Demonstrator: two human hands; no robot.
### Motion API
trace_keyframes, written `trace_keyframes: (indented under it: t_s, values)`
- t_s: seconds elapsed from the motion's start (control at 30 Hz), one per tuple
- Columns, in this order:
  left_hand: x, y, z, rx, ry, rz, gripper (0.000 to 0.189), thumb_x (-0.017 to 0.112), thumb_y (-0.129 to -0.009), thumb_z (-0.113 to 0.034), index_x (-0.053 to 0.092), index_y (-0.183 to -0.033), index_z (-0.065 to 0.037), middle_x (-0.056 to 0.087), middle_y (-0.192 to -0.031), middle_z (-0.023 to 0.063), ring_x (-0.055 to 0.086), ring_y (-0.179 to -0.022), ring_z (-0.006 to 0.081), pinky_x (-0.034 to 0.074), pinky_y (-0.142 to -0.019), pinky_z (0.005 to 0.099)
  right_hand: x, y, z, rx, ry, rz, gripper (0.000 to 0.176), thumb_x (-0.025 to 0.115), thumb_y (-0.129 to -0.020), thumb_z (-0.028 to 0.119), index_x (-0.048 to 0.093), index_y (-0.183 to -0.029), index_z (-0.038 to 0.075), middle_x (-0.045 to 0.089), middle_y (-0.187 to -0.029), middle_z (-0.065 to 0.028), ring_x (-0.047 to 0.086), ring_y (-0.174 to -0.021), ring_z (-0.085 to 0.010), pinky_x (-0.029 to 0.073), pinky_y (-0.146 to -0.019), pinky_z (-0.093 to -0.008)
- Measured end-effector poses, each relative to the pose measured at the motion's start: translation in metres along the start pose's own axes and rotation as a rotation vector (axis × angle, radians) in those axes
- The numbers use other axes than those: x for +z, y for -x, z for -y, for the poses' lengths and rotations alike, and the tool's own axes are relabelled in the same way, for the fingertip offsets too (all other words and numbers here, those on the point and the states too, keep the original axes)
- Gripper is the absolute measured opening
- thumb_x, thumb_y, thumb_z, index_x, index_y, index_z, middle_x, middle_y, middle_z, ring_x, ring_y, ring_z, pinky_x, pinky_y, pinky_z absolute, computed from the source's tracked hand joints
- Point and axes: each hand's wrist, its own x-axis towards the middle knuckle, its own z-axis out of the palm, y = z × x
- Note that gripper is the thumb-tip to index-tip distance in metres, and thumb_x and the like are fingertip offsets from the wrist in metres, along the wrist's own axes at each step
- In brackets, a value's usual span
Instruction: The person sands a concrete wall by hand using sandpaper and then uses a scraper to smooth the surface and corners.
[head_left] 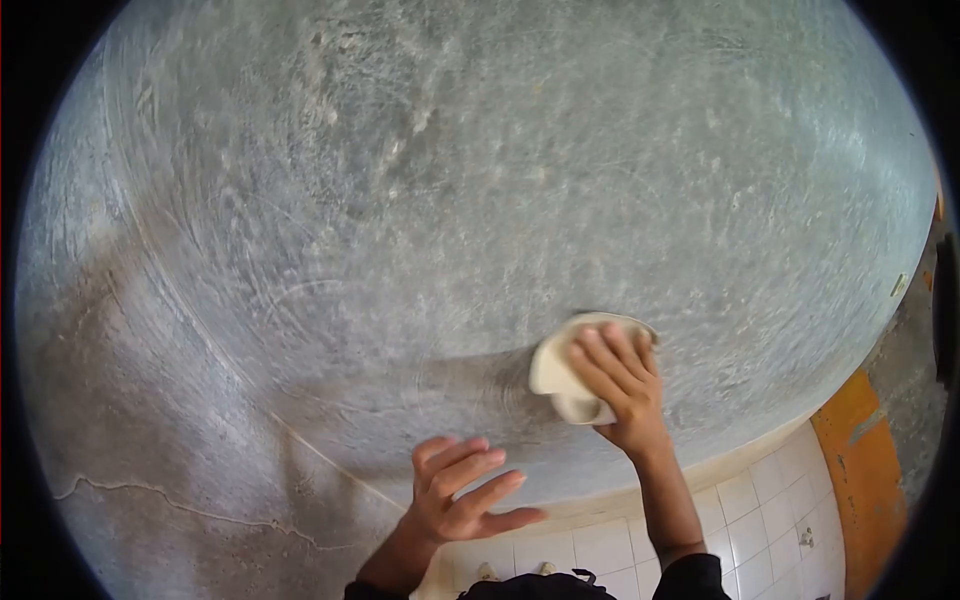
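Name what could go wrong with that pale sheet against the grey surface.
The pale sheet curls at its lower edge, so it might bunch or slip under the right hand. The grey surface looks scuffed and uneven, so rough spots might snag it. The left hand appears off the surface, so it may offer little support if the right slips.

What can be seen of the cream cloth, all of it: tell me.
The cream cloth looks soft and plain, with a rounded outline, a thin darker line along its top edge and a lower part that curls into a fold. It lies against the scuffed grey wall, right of the picture's middle. The person's right hand covers its right side, fingers spread over it; the thumb is hidden. Whether it is damp cannot be told.
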Motion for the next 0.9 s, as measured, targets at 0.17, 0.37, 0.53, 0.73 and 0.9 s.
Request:
trace_keyframes:
  t_s: [0.17,0.37,0.53,0.73,0.9]
  values:
    - [-0.004,-0.068,0.008,0.049,-0.279,0.394,0.048,0.073,-0.075,-0.032,0.059,-0.118,-0.015,0.058,-0.104,0.0013,0.057,-0.095,0.0189,0.041,-0.094,0.0368,-0.009,-0.039,0.006,-0.206,-0.342,0.104,0.035,0.066,-0.071,0.007,0.065,-0.105,0.008,0.061,-0.121,-0.0025,0.055,-0.117,-0.0173,0.047,-0.096,-0.0390]
    - [0.015,-0.058,0.034,0.152,-0.215,0.388,0.046,0.068,-0.068,-0.005,0.063,-0.115,-0.006,0.050,-0.078,-0.0001,0.051,-0.066,0.0130,0.047,-0.061,0.0238,-0.009,-0.034,-0.001,-0.222,-0.333,-0.040,0.020,0.068,-0.066,0.006,0.064,-0.086,0.005,0.068,-0.094,-0.0031,0.064,-0.097,-0.0226,0.053,-0.086,-0.0388]
    - [0.025,-0.059,0.042,0.081,-0.304,0.216,0.054,0.065,-0.069,0.001,0.059,-0.122,-0.003,0.039,-0.072,0.0029,0.046,-0.063,0.0139,0.045,-0.055,0.0275,-0.039,-0.010,-0.002,-0.007,-0.007,-0.145,0.027,0.075,-0.070,0.014,0.063,-0.093,0.007,0.065,-0.099,-0.0047,0.059,-0.098,-0.0234,0.047,-0.086,-0.0421]
    - [-0.012,-0.035,0.050,-0.454,-0.377,-0.179,0.049,0.058,-0.086,-0.013,0.047,-0.129,0.008,0.046,-0.086,0.0125,0.048,-0.071,0.0235,0.045,-0.068,0.0339,-0.001,0.083,-0.007,0.430,-0.201,-0.351,0.019,0.068,-0.079,0.008,0.062,-0.097,0.005,0.058,-0.104,-0.0119,0.055,-0.097,-0.0284,0.045,-0.084,-0.0414]
    - [0.007,-0.016,0.053,-0.412,-0.713,-0.104,0.051,0.046,-0.095,-0.028,0.046,-0.128,0.010,0.045,-0.117,0.0221,0.042,-0.115,0.0317,0.030,-0.092,0.0425,0.040,0.107,-0.017,0.448,-0.142,-0.467,0.014,0.057,-0.082,-0.004,0.062,-0.095,0.000,0.053,-0.101,-0.0142,0.055,-0.093,-0.0275,0.048,-0.074,-0.0371]
